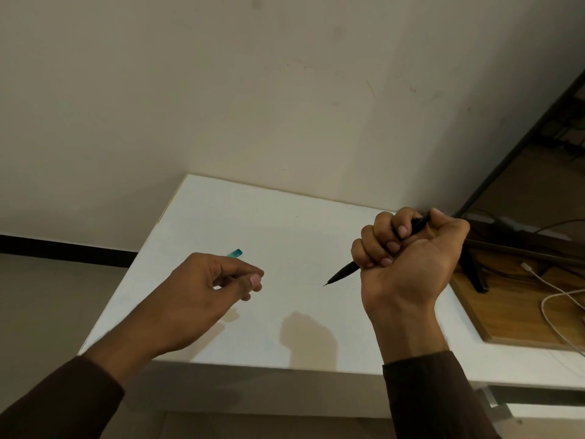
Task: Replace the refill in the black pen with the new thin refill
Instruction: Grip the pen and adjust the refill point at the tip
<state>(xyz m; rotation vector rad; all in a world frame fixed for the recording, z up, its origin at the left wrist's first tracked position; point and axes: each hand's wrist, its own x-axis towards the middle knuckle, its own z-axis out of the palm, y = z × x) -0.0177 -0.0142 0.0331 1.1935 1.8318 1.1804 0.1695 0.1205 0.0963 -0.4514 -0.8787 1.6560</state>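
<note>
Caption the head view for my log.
Right hand grips black pen, left hand pinches teal-ended piece over white table.

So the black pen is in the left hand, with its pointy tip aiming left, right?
Not quite. The head view shows the black pen gripped in the right hand, not the left. Its pointy tip does aim left.

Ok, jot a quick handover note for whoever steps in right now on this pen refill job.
Right hand: fist closed around the black pen, tip pointing down-left above the white table.
Left hand: fingers pinched on a teal-ended piece; cannot tell whether it is a refill.
Done: cannot tell; the pen looks assembled, tip showing.
Left: confirm which refill is inside, and swap if needed.
</note>
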